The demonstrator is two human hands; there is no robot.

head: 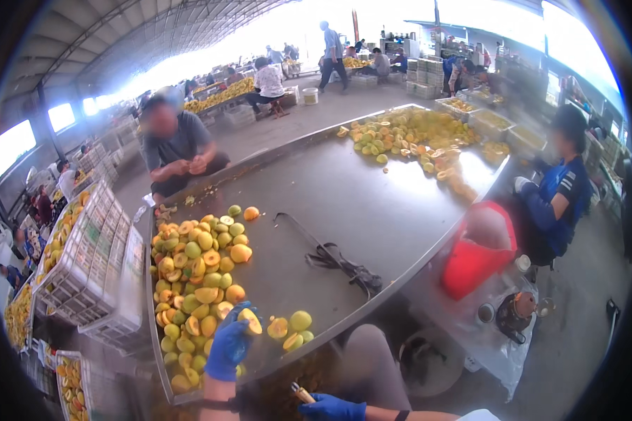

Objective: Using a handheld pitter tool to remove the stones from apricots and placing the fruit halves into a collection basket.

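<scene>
My left hand point(230, 337), in a blue glove, holds a halved yellow fruit point(250, 320) with its cut face showing, over the near left part of the metal table point(295, 252). A heap of whole and halved yellow-green fruit point(200, 273) lies beside and beyond it. Just right of this hand, a few more fruits point(293, 329) rest near the table's edge. My right hand point(332, 408), also blue-gloved, is low in front of me, below the table edge, shut on a small tool with a wooden handle point(304, 393); its metal tip points up and left.
A thin hooked rod with dark straps point(342, 263) lies mid-table. More fruit point(400, 134) is heaped at the far end. Plastic crates point(92, 263) stand at left. One person point(176, 142) sits across the table, another point(558, 194) at right, near a red bag point(476, 252) and a jar point(515, 316).
</scene>
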